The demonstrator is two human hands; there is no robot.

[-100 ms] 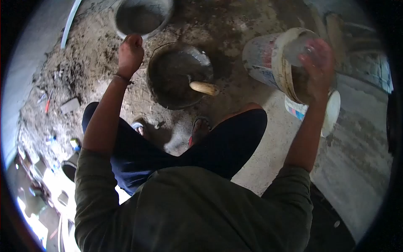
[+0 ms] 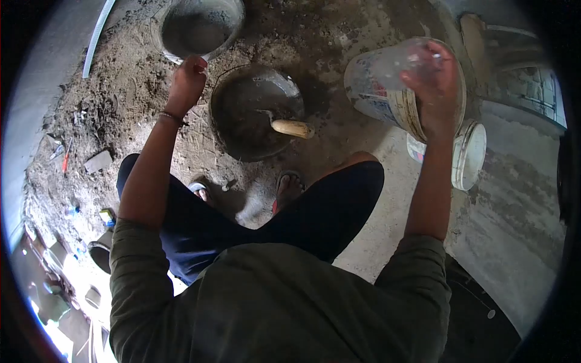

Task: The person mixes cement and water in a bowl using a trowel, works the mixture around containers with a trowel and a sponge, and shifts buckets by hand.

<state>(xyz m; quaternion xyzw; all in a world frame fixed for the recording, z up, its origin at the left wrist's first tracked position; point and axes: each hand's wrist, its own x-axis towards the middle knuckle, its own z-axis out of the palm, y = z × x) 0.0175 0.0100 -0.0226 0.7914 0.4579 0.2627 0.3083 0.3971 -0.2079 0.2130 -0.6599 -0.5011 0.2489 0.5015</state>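
Observation:
My right hand [image 2: 433,75] is curled round a clear, see-through plastic cup [image 2: 413,59], blurred by motion, above a tilted, mortar-stained bucket [image 2: 369,91]. My left hand [image 2: 188,83] is closed with nothing visible in it, just in front of the rim of a grey basin [image 2: 158,37]; whether it touches the rim I cannot tell. Between my hands stands a round tub [image 2: 213,121] of wet grey mix [image 2: 242,115]. A trowel with a wooden handle [image 2: 293,128] lies in the tub, its blade sunk in the mix.
A white bucket [image 2: 475,158] lies beside the tilted one at the right. Off to the left on the rough floor are a red-handled tool [image 2: 66,158], a flat grey block [image 2: 98,161] and a dark container [image 2: 100,253]. A pale pipe [image 2: 97,39] leans at the upper left.
My right hand has moved left and slightly up with the cup, from the bucket's mouth to over its side. My left hand has hardly moved.

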